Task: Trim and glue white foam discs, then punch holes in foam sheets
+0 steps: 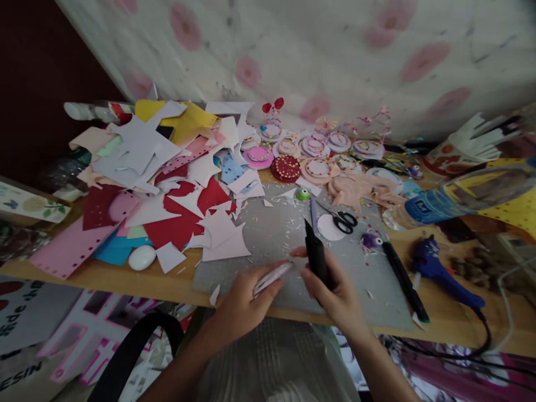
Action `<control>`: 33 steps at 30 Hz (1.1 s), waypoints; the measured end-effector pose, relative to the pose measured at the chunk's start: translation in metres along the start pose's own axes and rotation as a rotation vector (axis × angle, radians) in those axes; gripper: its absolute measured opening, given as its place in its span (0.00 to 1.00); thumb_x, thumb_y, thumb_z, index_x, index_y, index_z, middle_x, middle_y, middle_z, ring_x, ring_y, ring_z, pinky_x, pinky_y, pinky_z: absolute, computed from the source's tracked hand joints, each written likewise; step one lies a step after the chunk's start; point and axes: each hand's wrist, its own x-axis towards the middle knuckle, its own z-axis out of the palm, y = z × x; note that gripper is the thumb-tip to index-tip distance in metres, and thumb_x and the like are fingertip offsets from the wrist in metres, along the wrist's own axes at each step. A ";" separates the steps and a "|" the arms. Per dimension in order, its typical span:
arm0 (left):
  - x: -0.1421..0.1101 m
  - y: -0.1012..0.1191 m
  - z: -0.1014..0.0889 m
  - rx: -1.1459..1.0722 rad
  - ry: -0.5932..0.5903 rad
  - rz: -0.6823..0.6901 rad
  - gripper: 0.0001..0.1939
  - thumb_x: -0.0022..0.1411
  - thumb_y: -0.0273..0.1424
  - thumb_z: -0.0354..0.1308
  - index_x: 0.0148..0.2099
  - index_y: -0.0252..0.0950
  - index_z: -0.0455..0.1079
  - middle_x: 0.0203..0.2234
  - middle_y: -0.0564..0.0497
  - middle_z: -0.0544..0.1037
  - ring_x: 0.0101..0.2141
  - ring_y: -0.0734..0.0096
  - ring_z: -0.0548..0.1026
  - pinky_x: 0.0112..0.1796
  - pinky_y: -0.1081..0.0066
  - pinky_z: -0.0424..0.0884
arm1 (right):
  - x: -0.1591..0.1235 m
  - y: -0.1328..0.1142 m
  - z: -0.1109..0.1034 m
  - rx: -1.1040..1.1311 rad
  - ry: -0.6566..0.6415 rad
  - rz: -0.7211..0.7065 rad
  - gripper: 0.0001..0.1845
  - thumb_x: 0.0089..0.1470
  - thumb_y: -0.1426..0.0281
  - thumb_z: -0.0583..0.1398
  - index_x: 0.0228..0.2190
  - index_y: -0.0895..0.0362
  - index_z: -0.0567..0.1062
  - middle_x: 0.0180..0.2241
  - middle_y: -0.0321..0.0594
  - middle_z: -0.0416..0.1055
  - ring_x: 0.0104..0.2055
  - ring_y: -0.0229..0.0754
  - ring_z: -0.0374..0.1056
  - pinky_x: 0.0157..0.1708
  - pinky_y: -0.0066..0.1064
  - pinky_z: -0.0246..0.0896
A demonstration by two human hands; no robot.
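My left hand (243,301) is closed on a thin white piece of paper or foam (273,277), seen nearly edge-on above the front of the grey cutting mat (268,223). Just to the right, my right hand (335,287) grips a black utility knife (316,254), its narrow tip pointing up and away from me. The right fingertips are close to the far end of the white piece; whether they touch it I cannot tell. Beyond the knife lie a white disc (330,228), black-handled scissors (345,222) and a small green eyeball-like ornament (302,194).
Cut scraps (138,151) pile up at the left, by a white egg-shaped piece (142,258). Decorated discs (286,167) line the back. To the right are a black marker (405,282), a blue glue gun (444,273) with a cord, and a water bottle (460,195).
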 end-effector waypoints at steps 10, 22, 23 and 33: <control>0.012 -0.022 0.006 0.437 0.219 0.161 0.31 0.52 0.18 0.46 0.60 0.28 0.65 0.48 0.39 0.78 0.46 0.56 0.78 0.46 0.59 0.75 | -0.032 0.009 -0.009 -0.629 -0.113 -0.289 0.15 0.63 0.63 0.54 0.45 0.58 0.72 0.35 0.42 0.78 0.32 0.40 0.75 0.29 0.26 0.66; 0.017 -0.018 0.006 0.555 0.276 0.238 0.27 0.56 0.21 0.45 0.57 0.27 0.68 0.43 0.39 0.81 0.39 0.57 0.81 0.38 0.64 0.77 | -0.025 0.015 -0.007 -0.768 -0.039 -0.317 0.21 0.65 0.57 0.50 0.49 0.58 0.72 0.34 0.42 0.78 0.30 0.39 0.75 0.27 0.25 0.63; 0.018 -0.017 0.006 0.553 0.277 0.236 0.26 0.56 0.21 0.45 0.56 0.27 0.68 0.43 0.39 0.81 0.38 0.57 0.81 0.38 0.64 0.77 | -0.025 0.015 -0.006 -0.763 -0.036 -0.309 0.22 0.65 0.57 0.50 0.49 0.58 0.72 0.34 0.42 0.79 0.30 0.39 0.75 0.27 0.25 0.63; 0.009 -0.027 0.010 0.507 0.270 0.318 0.24 0.60 0.22 0.46 0.59 0.31 0.65 0.46 0.42 0.80 0.41 0.63 0.81 0.40 0.70 0.76 | -0.005 0.039 -0.025 -0.828 0.255 0.060 0.24 0.63 0.56 0.51 0.47 0.59 0.76 0.32 0.47 0.80 0.26 0.48 0.76 0.20 0.31 0.65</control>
